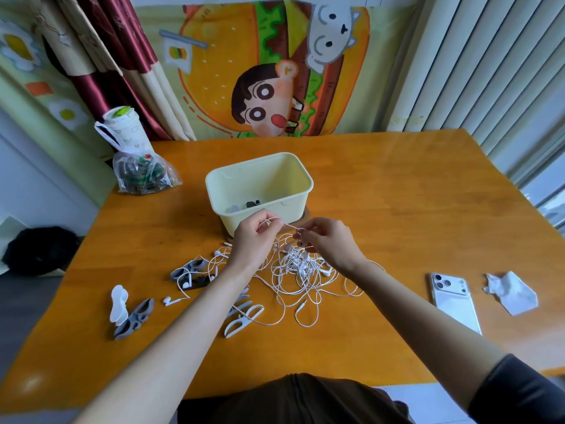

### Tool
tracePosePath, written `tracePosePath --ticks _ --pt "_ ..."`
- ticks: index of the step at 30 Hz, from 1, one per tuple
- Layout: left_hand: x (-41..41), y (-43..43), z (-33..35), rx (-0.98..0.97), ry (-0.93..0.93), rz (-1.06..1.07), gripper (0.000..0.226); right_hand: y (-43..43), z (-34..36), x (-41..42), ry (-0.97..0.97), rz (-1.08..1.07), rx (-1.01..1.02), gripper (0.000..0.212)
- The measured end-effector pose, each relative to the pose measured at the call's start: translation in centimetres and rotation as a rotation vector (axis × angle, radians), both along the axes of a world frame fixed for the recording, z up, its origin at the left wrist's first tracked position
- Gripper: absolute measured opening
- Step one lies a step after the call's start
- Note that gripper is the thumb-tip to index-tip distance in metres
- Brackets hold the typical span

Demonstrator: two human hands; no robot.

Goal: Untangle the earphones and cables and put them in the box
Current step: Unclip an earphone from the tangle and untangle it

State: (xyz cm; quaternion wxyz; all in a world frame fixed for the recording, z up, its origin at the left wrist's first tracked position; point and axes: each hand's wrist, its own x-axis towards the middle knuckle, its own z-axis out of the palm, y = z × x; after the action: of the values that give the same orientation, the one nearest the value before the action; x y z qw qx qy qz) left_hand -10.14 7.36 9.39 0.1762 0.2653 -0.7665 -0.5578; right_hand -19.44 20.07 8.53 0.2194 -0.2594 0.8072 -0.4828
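White cable [289, 227], pinched in left hand [253, 237] and right hand [328, 240] grips, spans beside the box [214, 192].

Print on the cup [123, 130] and bag [143, 175] is unreadably blurred.

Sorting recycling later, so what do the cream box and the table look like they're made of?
The box: likely plastic, matte cream, with thin moulded walls and rolled rim. The table: seemingly wood or wood veneer, glossy orange-brown, with plank seams and window glare.
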Motion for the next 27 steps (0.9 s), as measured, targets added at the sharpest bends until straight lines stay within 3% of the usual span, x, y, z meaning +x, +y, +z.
tracePosePath --ticks 6,12,15,19,27 --pt "-0.2 0.6 0.4 -0.039 0.021 -0.027 0.012 -0.4 0.1 0.2 0.091 -0.023 0.098 0.011" --pt "-0.3 0.7 0.2 -0.040 0.026 -0.006 0.010 -1.1 0.4 0.0 -0.015 -0.092 0.168 0.021" --pt "-0.4 0.6 0.0 -0.026 0.010 0.013 0.013 -1.0 0.5 -0.1 -0.150 -0.125 0.059 0.011" --pt "-0.3 0.1 -0.4 0.084 -0.016 0.049 0.017 -0.6 0.4 -0.1 -0.283 -0.143 -0.071 0.015" --pt "-0.4 0.9 -0.5 0.139 -0.032 -0.003 0.022 -1.2 0.5 0.1 -0.155 -0.126 -0.108 0.019"
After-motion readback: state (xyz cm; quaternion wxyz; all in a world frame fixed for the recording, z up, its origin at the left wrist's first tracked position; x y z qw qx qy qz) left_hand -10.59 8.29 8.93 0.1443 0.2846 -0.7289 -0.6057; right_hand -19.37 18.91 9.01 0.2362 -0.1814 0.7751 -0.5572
